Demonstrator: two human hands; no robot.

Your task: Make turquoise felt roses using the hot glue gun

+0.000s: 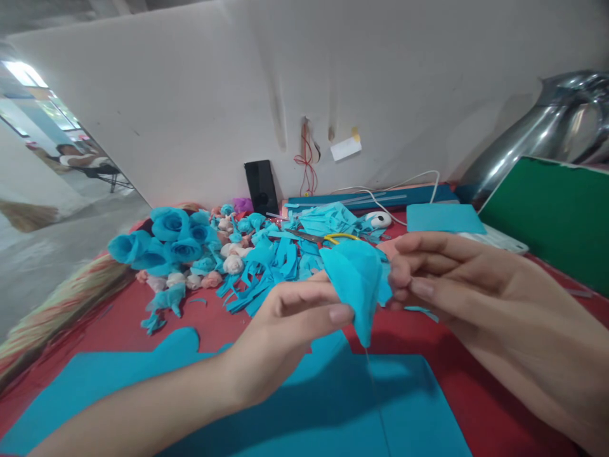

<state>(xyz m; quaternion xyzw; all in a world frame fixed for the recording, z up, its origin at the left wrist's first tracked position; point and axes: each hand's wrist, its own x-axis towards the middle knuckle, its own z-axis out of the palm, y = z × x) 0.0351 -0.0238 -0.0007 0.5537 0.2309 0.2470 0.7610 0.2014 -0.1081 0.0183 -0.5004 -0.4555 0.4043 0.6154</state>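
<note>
A light-blue crepe paper flower [359, 285] on a thin wire stem [378, 397] hangs point-down in front of me. My left hand [290, 324] grips its lower part, thumb in front and fingers behind. Close to the flower's right edge is my right hand [438, 285], its thumb and fingertips drawn together in a pinch; whatever sits between them is too small or hidden to tell. Beneath both hands lie blue paper sheets [266, 406]. Scissors with yellow handles [340, 237] rest just behind the flower, partly covered by it.
Finished blue paper roses [166, 238] and small pink and white ones [233, 263] are heaped at left, beside cut blue strips [280, 260]. A phone [261, 187] leans on the wall. At right are a green board [552, 222] and a metal jug [528, 136]. Someone sits far left.
</note>
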